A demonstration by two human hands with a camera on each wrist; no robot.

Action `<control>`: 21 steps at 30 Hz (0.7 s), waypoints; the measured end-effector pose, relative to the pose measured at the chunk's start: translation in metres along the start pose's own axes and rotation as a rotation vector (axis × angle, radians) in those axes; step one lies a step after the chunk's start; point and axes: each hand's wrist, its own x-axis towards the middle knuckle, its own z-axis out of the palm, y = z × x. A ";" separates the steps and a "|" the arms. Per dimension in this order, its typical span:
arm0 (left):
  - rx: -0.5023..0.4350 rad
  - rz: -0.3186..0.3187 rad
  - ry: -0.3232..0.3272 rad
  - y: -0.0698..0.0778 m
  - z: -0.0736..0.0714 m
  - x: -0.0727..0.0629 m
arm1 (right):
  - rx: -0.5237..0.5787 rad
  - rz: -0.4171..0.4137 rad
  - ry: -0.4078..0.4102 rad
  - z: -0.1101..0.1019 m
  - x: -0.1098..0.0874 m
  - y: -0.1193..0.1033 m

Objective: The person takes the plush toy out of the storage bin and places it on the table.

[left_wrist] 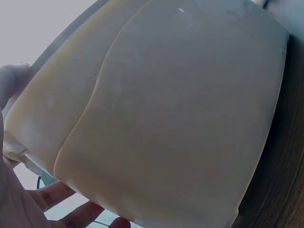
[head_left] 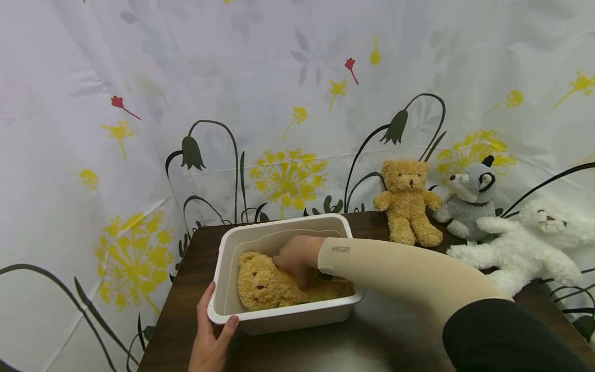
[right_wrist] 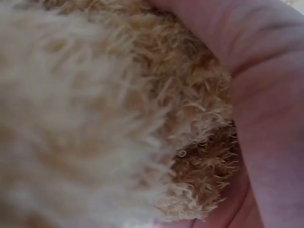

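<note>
A white plastic bin stands on the dark table, tilted a little toward me. Inside it a tan teddy bear lies on its back, head to the left and legs to the right. My left hand holds the bin's near left corner, thumb over the rim and fingers along the outer side. My right hand reaches down into the bin and grips the bear around its middle. Curly fur fills the right wrist view, with the thumb pressed against it. The forearm hides the bear's lower part.
A second tan teddy bear sits at the back right of the table. Beside it are a grey plush animal and a white plush bear. A flower-printed curtain hangs behind the table.
</note>
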 end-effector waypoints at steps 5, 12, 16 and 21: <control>0.025 -0.031 -0.006 -0.001 -0.004 0.000 | -0.010 -0.057 0.047 -0.005 0.001 -0.001; 0.021 -0.042 -0.020 0.001 -0.002 0.003 | -0.031 -0.029 0.175 -0.013 -0.017 0.001; 0.006 -0.062 -0.035 0.001 -0.001 0.004 | 0.026 0.003 0.263 -0.019 -0.033 0.009; 0.013 -0.094 -0.044 0.003 0.000 0.002 | 0.091 0.021 0.398 -0.034 -0.052 0.017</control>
